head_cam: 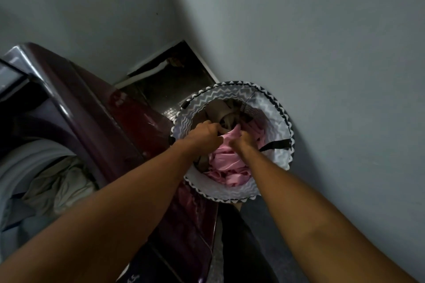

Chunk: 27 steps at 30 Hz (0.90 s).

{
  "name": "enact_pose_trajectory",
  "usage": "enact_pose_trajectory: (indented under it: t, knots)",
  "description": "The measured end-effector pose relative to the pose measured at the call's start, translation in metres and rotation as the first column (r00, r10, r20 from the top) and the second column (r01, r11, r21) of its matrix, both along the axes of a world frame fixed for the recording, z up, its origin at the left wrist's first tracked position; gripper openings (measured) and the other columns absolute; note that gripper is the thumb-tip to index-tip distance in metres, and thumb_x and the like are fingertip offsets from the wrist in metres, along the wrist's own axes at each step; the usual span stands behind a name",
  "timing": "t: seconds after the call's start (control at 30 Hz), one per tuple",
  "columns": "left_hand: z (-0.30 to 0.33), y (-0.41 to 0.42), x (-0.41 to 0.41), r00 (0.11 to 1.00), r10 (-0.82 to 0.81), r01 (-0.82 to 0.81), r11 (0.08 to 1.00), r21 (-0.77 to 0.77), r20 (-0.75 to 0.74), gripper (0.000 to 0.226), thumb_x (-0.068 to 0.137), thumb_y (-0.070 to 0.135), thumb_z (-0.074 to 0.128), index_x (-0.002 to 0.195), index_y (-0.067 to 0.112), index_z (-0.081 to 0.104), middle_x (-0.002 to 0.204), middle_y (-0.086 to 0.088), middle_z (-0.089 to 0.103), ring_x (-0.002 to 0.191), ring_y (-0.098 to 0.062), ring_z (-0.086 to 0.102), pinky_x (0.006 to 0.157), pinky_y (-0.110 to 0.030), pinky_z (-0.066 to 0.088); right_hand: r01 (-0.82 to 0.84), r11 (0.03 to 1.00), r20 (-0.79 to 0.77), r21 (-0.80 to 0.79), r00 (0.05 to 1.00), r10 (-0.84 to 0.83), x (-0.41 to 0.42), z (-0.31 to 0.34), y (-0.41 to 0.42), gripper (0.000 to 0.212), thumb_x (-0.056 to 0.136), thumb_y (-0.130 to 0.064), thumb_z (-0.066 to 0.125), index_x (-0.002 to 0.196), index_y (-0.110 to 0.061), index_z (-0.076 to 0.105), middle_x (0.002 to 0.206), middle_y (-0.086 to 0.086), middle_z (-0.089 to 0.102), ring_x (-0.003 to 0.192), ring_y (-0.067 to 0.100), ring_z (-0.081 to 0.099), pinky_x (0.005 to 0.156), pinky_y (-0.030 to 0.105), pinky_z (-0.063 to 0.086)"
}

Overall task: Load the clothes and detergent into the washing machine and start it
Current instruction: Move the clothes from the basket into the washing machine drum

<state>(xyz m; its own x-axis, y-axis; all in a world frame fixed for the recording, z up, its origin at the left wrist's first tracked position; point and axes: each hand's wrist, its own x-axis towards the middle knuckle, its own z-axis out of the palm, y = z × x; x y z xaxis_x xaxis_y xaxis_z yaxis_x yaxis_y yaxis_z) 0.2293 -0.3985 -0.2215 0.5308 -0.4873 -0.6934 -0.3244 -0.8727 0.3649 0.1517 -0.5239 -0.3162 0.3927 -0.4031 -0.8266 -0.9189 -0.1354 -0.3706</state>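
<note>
Both hands inside round zigzag-patterned fabric laundry basket (232, 193) beside dark maroon washing machine (96, 103), left hand (204, 133) and right hand (241, 141) each clenched on crumpled pink garment (226, 163), pale clothes (62, 181) in open drum

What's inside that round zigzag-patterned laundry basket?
The basket holds pink fabric and brownish clothes. Both hands, left and right, grip into the pile. Whatever lies underneath is covered.

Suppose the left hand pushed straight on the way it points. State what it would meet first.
The left hand would likely meet the brown clothes inside the laundry basket first; depth is unclear.
</note>
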Motion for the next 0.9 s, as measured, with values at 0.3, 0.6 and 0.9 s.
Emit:
enact_pose_trajectory:
  t: [0.3, 0.6, 0.9]
  knots:
    - [0.010, -0.002, -0.011, 0.999, -0.028, 0.032, 0.992, 0.118, -0.034, 0.055, 0.090, 0.031, 0.062, 0.140, 0.012, 0.046, 0.138, -0.018, 0.045, 0.128, -0.038, 0.046, 0.106, -0.047, 0.042, 0.208, 0.973, 0.221, 0.096, 0.949, -0.225, 0.007, 0.033, 0.006, 0.040, 0.087, -0.039, 0.052, 0.088, -0.003, 0.072, 0.082, 0.016, 0.072, 0.078, 0.033, 0.069, 0.071, 0.041, 0.058]
    - [0.017, -0.007, -0.013, 0.994, -0.087, 0.094, 0.988, 0.121, -0.060, 0.055, 0.090, 0.030, 0.062, 0.140, 0.017, 0.046, 0.136, -0.015, 0.048, 0.125, -0.035, 0.048, 0.104, -0.049, 0.043, 0.064, 0.985, 0.266, -0.161, 0.964, -0.019, 0.025, 0.038, 0.011, 0.013, 0.084, -0.017, 0.059, 0.093, -0.011, 0.068, 0.099, 0.011, 0.070, 0.094, 0.028, 0.063, 0.078, 0.034, 0.050]
    - [0.018, -0.007, -0.002, 0.998, -0.005, 0.000, 0.997, 0.080, 0.061, 0.056, 0.092, 0.027, 0.055, 0.145, 0.020, 0.038, 0.141, -0.011, 0.042, 0.130, -0.034, 0.041, 0.107, -0.052, 0.037, -0.242, 0.930, 0.158, -0.277, 0.943, 0.292, 0.062, 0.013, 0.016, 0.057, 0.100, -0.031, 0.043, 0.153, -0.014, 0.027, 0.145, 0.018, 0.047, 0.130, 0.037, 0.043, 0.104, 0.043, 0.036]
